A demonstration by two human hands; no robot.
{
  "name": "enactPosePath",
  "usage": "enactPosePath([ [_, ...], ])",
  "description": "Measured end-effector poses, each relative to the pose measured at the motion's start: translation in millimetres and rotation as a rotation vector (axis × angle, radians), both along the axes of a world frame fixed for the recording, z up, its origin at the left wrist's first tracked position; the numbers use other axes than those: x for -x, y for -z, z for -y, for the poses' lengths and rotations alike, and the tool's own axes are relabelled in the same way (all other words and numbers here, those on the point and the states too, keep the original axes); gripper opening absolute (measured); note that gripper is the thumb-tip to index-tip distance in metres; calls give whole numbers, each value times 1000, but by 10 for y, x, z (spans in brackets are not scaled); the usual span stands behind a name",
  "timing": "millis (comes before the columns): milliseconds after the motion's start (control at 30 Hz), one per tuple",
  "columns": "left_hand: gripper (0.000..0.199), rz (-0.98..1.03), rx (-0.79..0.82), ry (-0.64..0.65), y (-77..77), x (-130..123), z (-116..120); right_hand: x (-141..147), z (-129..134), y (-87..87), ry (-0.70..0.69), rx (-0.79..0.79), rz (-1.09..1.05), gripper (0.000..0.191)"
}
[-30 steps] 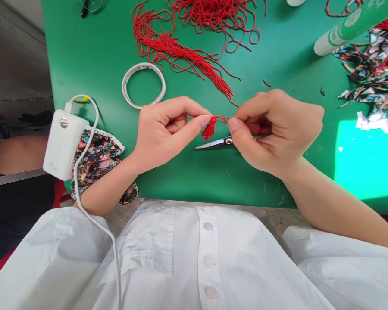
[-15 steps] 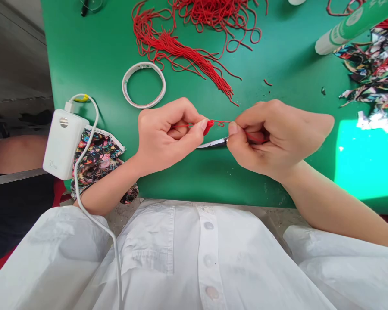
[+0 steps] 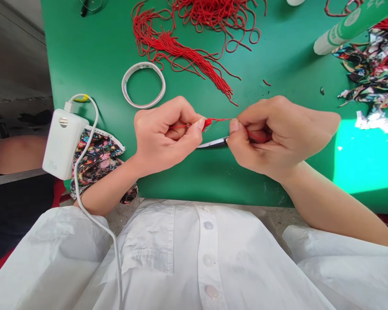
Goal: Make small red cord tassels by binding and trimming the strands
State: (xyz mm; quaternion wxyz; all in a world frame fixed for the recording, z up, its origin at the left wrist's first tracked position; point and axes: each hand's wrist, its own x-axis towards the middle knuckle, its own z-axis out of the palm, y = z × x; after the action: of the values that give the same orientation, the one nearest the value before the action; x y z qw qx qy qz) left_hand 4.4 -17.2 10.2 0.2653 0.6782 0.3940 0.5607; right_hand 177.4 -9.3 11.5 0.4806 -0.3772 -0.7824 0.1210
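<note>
My left hand [image 3: 168, 133] pinches a small red knotted piece of cord [image 3: 207, 123] between thumb and forefinger. From that knot a thin red cord [image 3: 222, 119] runs across to my right hand [image 3: 271, 133], whose thumb and forefinger are closed on it. The stretch between the hands looks straight. More red cord shows inside the curled fingers of both hands. Beneath them lies a pair of scissors [image 3: 213, 143] on the green table, its handle hidden behind my right hand.
Bundled red cords [image 3: 187, 51] and a looser red heap [image 3: 210, 13] lie at the back. Left of them is a tape roll [image 3: 126, 84]. A white power bank [image 3: 61, 146] with a cable rests on floral fabric [image 3: 98, 155]. Fabric scraps [image 3: 365, 73] and a green tube [image 3: 345, 30] are at right.
My hands have drawn slightly apart, the left one shifting a little left. The small loop in the cord between them has pulled out, and the cord is straighter.
</note>
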Motion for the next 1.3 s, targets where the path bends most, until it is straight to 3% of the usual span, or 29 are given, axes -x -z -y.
enactPosePath([
  [167,22,-21,-8,-15,-12,-1,11,-24,-2,-31,14,126,94,37],
  [333,17,-128,-49,58,42,37,-9,-59,-86,83,-61,92,-88,18],
  [500,12,-287,-132,103,97,73,-52,-94,-189,113,-141,59,-99,15],
  [567,9,-313,-152,108,98,76,-61,-111,-203,90,-186,158,-117,15],
  [733,9,-380,-168,100,95,76,-56,-124,-194,44,-388,574,-237,20],
  [833,10,-382,-160,89,97,78,-49,-121,-191,42,-469,716,-268,17],
  [1067,8,-369,-174,66,67,65,-42,-107,-180,7,-471,723,-260,16],
  [1300,6,-508,-364,-33,139,73,-30,-100,-119,-16,-275,664,-161,17],
])
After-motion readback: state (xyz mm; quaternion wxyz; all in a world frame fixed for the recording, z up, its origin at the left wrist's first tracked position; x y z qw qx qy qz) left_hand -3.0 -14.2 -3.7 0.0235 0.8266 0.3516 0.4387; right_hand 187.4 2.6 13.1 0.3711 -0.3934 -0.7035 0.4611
